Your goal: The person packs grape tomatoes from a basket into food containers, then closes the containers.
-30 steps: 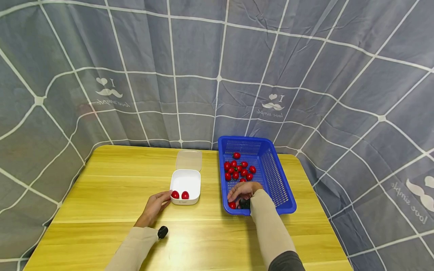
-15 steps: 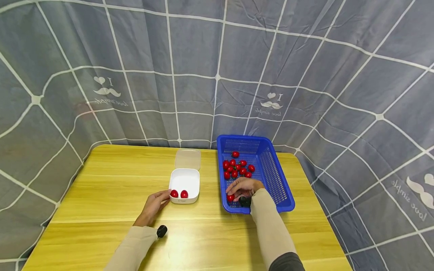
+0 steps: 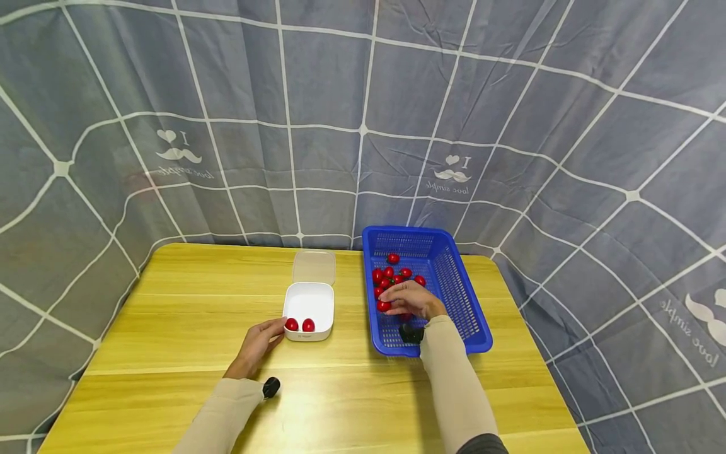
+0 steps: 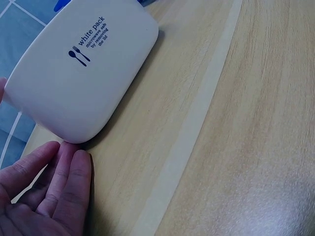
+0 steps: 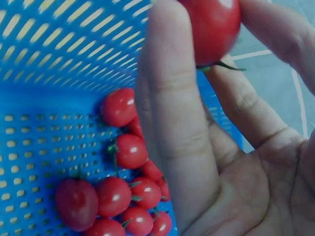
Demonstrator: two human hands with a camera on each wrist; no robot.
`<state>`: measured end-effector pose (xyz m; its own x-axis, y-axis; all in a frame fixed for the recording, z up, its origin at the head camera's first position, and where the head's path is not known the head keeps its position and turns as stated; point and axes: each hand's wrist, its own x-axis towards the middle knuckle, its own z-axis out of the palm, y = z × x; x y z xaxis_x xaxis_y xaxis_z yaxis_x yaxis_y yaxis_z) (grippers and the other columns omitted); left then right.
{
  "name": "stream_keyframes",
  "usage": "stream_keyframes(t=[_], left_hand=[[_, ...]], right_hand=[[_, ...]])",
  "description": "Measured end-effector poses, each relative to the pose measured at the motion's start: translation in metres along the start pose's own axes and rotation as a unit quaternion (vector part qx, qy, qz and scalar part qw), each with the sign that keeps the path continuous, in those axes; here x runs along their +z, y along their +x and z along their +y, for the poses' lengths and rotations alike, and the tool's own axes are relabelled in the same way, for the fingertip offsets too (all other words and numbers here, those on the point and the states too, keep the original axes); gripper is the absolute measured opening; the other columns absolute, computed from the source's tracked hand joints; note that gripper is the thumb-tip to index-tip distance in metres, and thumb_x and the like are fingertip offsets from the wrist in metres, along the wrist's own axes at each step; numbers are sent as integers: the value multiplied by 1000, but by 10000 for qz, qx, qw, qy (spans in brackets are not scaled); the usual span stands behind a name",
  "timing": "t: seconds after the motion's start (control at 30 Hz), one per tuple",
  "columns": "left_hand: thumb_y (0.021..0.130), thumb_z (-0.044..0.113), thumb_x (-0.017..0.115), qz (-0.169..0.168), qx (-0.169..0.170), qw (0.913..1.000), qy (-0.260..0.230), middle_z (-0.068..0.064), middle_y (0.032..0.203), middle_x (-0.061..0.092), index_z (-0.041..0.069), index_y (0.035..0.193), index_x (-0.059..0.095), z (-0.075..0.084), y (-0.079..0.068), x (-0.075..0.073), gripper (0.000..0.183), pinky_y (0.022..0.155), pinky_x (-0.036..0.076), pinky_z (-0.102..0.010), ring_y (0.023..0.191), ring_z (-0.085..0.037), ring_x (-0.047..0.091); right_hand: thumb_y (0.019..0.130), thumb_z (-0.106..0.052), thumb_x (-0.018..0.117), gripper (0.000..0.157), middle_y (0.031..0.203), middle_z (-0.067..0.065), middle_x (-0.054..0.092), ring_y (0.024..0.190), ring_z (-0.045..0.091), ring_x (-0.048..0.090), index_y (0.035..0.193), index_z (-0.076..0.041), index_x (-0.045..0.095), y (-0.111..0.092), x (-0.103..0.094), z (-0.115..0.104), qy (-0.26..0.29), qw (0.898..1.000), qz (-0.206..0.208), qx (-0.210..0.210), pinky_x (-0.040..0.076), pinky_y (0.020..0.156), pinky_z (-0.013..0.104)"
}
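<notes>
My right hand (image 3: 413, 299) is over the blue basket (image 3: 479, 328), its thumb and fingers pinching a cherry tomato (image 3: 384, 306) with a small green stem. Close up in the right wrist view, that tomato (image 5: 214, 29) sits between the fingertips, higher than the other cherry tomatoes (image 5: 113, 196) on the basket floor. To the left, my left hand (image 3: 258, 347) holds the near left corner of a square white food box (image 3: 311, 299). One fingertip is at the rim and others are against the lower corner. Two cherry tomatoes (image 3: 308, 325) lie along the box's near side.
Behind the box its translucent lid (image 3: 314, 267) lies folded back. Several cherry tomatoes (image 3: 388, 272) are grouped in the basket's far left part. A wooden table (image 3: 187, 315) carries everything, with a grey gridded curtain (image 3: 323, 157) around its back and sides.
My right hand has moved away from the basket's near end toward its middle, carrying the pinched tomato up from the near left corner. My left hand and the box stay where they were.
</notes>
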<state>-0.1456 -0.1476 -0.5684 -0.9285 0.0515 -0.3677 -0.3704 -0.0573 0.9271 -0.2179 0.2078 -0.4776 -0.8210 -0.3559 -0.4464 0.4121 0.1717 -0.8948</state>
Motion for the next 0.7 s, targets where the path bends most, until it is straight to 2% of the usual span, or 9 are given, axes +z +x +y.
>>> stream_keyframes(t=[0.23, 0.47, 0.7], left_hand=[[101, 29, 53, -26, 42, 10000, -4, -27, 142, 42, -14, 136, 43, 0, 1, -1, 56, 107, 42, -32, 126, -27, 44], [102, 26, 51, -32, 32, 10000, -53, -28, 143, 40, -15, 137, 41, 0, 0, 0, 55, 107, 42, -32, 126, -28, 44], [101, 25, 52, -1, 24, 9999, -100, -29, 142, 40, -16, 137, 40, 1, -2, 2, 56, 109, 40, -35, 127, -29, 44]], right_hand=[[92, -3, 63, 24, 88, 6, 71, 77, 18, 69, 108, 15, 63, 0, 6, -6, 318, 9979, 433, -357, 53, 90, 48], [92, 1, 61, 20, 83, 6, 70, 74, 16, 68, 106, 14, 62, -3, 19, -16, 497, 9955, 525, -614, 52, 89, 50], [91, 4, 60, 26, 87, 8, 69, 76, 17, 68, 111, 20, 58, 5, 44, -25, 459, 9923, 409, -1074, 60, 79, 39]])
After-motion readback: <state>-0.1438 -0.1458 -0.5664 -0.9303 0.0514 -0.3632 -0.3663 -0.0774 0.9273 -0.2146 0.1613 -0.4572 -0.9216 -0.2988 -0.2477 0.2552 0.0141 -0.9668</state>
